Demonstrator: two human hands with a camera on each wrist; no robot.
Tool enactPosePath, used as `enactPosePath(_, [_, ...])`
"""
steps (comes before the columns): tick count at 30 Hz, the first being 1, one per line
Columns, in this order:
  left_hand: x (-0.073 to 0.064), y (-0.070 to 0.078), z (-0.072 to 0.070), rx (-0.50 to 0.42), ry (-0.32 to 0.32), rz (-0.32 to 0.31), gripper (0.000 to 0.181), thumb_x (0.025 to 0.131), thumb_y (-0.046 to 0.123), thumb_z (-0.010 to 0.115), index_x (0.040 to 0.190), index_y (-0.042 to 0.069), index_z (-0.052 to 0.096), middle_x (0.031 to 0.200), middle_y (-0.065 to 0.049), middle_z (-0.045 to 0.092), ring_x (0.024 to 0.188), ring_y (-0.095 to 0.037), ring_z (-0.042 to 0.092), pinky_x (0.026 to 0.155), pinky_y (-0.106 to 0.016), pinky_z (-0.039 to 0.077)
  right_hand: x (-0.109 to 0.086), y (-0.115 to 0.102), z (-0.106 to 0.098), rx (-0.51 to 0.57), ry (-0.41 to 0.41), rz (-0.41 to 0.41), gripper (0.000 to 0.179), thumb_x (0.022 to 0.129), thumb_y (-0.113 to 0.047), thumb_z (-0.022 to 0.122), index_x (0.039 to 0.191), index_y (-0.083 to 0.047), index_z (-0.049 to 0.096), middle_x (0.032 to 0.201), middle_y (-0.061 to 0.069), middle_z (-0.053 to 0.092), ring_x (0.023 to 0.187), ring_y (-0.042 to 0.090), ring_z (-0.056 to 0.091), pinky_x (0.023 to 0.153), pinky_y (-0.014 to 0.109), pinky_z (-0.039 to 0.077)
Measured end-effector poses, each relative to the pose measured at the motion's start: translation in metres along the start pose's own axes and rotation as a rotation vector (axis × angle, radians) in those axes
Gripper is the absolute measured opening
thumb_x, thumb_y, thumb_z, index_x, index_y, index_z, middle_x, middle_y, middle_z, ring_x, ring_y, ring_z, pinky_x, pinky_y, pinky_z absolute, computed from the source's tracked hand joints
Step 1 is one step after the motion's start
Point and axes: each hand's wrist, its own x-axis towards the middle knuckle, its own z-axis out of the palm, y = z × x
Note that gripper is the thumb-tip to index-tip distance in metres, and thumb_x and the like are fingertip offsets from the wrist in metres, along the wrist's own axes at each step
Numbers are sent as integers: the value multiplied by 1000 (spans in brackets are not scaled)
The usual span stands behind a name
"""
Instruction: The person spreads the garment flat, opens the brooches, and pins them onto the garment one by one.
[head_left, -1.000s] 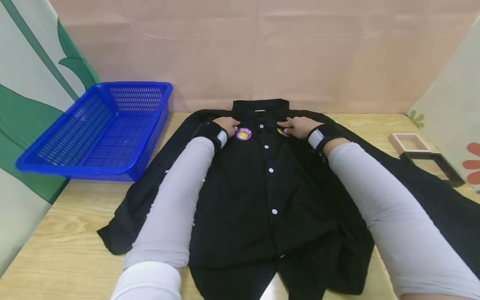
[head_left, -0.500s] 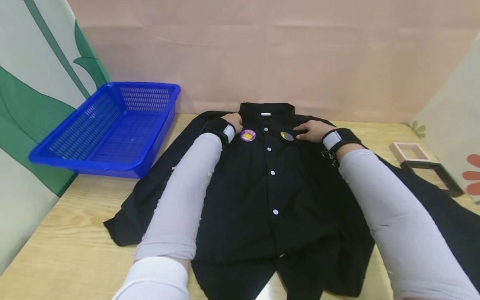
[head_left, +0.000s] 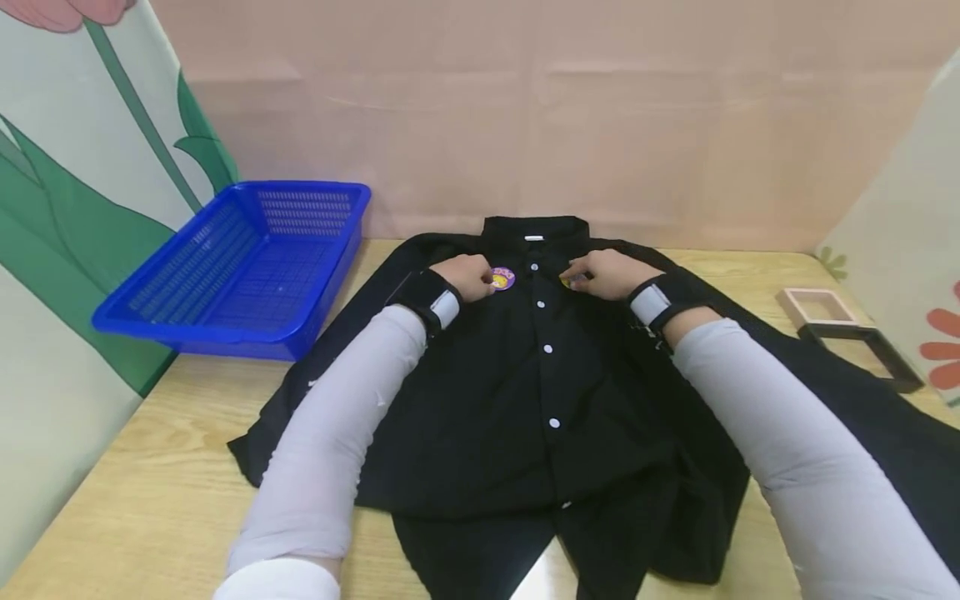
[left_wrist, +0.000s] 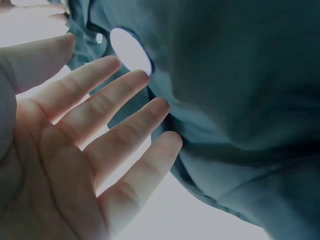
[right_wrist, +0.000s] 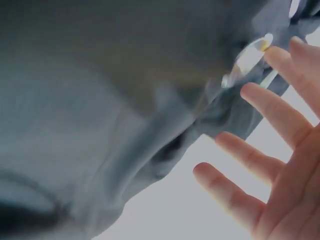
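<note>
A black buttoned shirt lies front up, collar away from me, with a round badge on each side of its chest. My left hand is at the left edge of the purple and yellow badge. The left wrist view shows that hand's fingers nearly straight, tips at the glare-whitened badge. My right hand partly covers the other badge. Its fingers are spread and almost straight in the right wrist view, one tip by the badge.
A blue plastic basket stands at the back left, against the shirt's left sleeve. At the right lie a pale pink frame and a black frame beside the other sleeve. The wooden table meets a pink backdrop.
My left hand has come down and right to its badge's edge. The right hand drew back from its badge, then returned left over it. The head view has shifted slightly.
</note>
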Motion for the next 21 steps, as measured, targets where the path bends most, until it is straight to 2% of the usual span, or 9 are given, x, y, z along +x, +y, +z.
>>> enactPosePath(4, [-9,-7,5,-43,-17,-10,36,102,27,55,131,9,64,131,-8,65,113,-21,62,101,-36,48,4,-7,5,-12,-26,22,32,99,-10,58,127,2,65,145,28,49,139,47,41,113,58,36])
enactPosePath(9, [-22,-10,11,-62,-58,13,38,102,26,56,134,7,62,137,-10,62,123,-24,60,108,-38,45,-1,10,7,29,-51,50,37,99,-12,58,134,1,60,151,30,39,141,50,36,109,59,38])
enactPosePath(12, [-29,-13,16,-52,-80,42,39,101,26,57,134,5,61,138,-12,61,126,-25,59,109,-39,44,-11,17,5,59,-52,43,43,100,-14,58,141,-2,53,156,29,30,142,52,31,113,64,30])
enactPosePath(17, [-45,-30,15,-24,-92,42,42,101,26,56,137,3,58,140,-14,60,131,-27,55,113,-40,41,-41,14,-15,101,44,-1,51,100,-17,58,147,-5,46,161,26,25,145,50,27,115,65,25])
enactPosePath(21, [-60,-48,9,-7,-90,34,45,102,26,55,140,2,54,144,-16,56,136,-31,50,116,-43,38,-82,10,-43,191,169,-44,54,97,-16,63,147,-5,46,161,26,24,147,49,24,115,65,24])
